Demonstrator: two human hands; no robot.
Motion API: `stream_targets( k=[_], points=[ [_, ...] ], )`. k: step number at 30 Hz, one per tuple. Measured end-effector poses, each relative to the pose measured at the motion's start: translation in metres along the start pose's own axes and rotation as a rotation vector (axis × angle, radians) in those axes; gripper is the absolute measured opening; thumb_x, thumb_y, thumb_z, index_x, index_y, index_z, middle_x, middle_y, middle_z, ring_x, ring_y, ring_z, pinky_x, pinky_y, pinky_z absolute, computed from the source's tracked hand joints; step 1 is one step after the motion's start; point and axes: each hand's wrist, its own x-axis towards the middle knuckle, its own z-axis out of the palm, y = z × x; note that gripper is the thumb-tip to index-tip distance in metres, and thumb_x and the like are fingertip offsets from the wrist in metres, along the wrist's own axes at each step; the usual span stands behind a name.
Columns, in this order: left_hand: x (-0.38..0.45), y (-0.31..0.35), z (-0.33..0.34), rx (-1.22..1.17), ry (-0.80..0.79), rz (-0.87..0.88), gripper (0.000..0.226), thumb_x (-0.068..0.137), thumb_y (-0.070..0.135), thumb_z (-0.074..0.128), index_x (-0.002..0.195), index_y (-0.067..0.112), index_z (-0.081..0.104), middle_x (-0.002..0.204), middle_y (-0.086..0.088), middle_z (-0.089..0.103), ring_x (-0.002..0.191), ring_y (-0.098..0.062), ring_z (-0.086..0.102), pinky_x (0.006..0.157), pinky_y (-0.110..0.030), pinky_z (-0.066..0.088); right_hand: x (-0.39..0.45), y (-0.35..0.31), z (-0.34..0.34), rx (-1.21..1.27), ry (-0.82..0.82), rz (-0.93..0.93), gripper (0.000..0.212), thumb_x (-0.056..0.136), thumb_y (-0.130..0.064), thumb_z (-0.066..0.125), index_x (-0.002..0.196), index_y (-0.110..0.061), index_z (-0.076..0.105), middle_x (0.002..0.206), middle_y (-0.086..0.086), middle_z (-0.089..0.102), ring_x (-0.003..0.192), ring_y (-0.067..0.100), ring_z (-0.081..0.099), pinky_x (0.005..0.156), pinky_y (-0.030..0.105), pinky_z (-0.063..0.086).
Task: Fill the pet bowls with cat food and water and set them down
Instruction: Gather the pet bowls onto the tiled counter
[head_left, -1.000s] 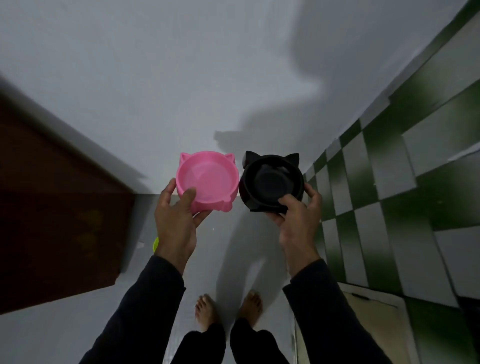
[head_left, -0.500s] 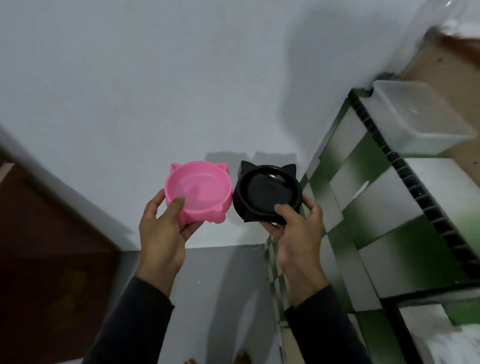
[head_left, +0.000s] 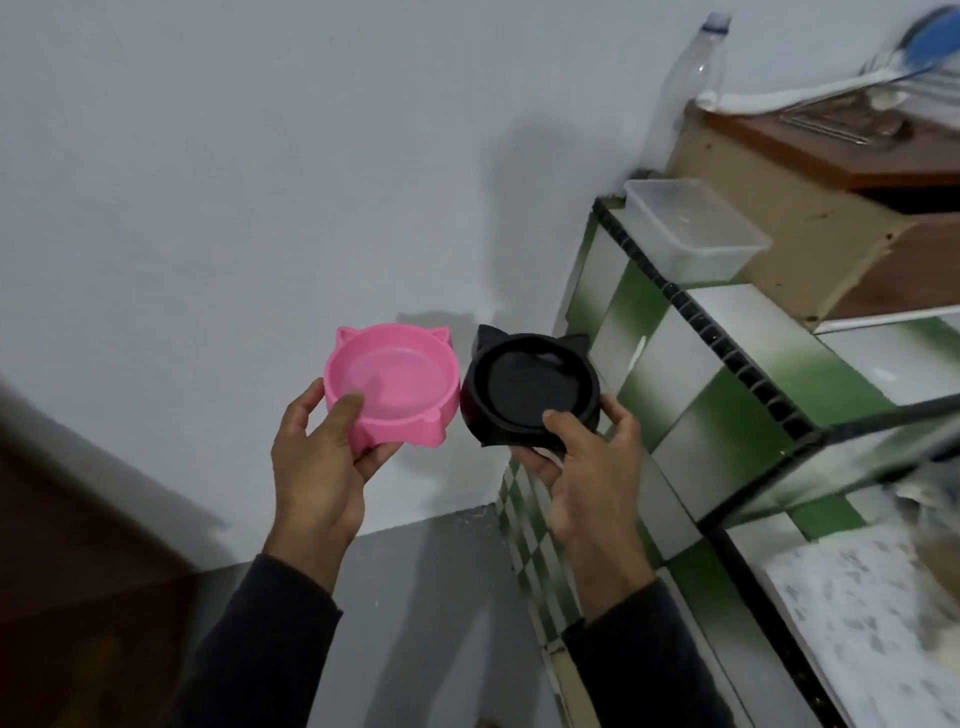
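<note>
A pink cat-eared bowl (head_left: 400, 379) is held in the air by my left hand (head_left: 322, 462), thumb over its near rim and fingers under it. Beside it, a black cat-eared bowl (head_left: 530, 387) is gripped by my right hand (head_left: 582, 467) the same way. Both bowls look empty and nearly touch side by side in front of a white wall.
A green-and-white tiled counter (head_left: 727, 415) stands to the right. On it sit a clear plastic container (head_left: 691, 228), a clear bottle (head_left: 685, 83) and a brown box (head_left: 831, 208). A dark wooden panel (head_left: 67, 571) is at lower left. Grey floor (head_left: 441, 597) lies below.
My view has lifted and swung right, so the counter top with its container, bottle and box has come into sight and my feet have left it. Both hands still hold the bowls.
</note>
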Motion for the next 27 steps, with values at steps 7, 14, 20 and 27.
stream_targets(
  k=[7,14,20,27],
  points=[
    [-0.031,0.007,-0.005,0.078,-0.190,-0.078,0.052,0.095,0.010,0.070,0.143,0.024,0.054,0.133,-0.009,0.060,0.108,-0.030,0.071,0.080,-0.048,0.064,-0.065,-0.003,-0.027,0.088,0.156,-0.075,0.065,0.089,0.006,0.068,0.140,-0.025,0.042,0.123,0.012,0.064,0.105,0.030,0.070,0.072,0.049,0.063],
    [-0.083,-0.003,-0.017,0.140,-0.352,-0.160,0.053,0.095,0.010,0.070,0.143,0.023,0.055,0.136,-0.008,0.054,0.113,-0.032,0.065,0.080,-0.049,0.064,-0.139,0.000,-0.069,0.176,0.297,-0.173,0.060,0.088,0.006,0.068,0.136,-0.022,0.045,0.118,0.010,0.067,0.096,0.023,0.075,0.073,0.045,0.063],
    [-0.140,-0.024,-0.016,0.208,-0.474,-0.229,0.054,0.095,0.009,0.069,0.144,0.025,0.054,0.140,-0.010,0.052,0.114,-0.033,0.065,0.081,-0.049,0.064,-0.203,-0.008,-0.119,0.180,0.441,-0.247,0.050,0.089,0.006,0.067,0.125,-0.023,0.049,0.114,0.010,0.066,0.099,0.023,0.073,0.068,0.040,0.062],
    [-0.216,-0.062,-0.005,0.271,-0.615,-0.292,0.049,0.097,0.010,0.066,0.143,0.021,0.053,0.138,-0.009,0.057,0.111,-0.028,0.069,0.078,-0.045,0.064,-0.270,-0.023,-0.190,0.247,0.587,-0.313,0.060,0.088,0.005,0.068,0.135,-0.023,0.043,0.121,0.012,0.062,0.109,0.032,0.068,0.066,0.040,0.062]
  ],
)
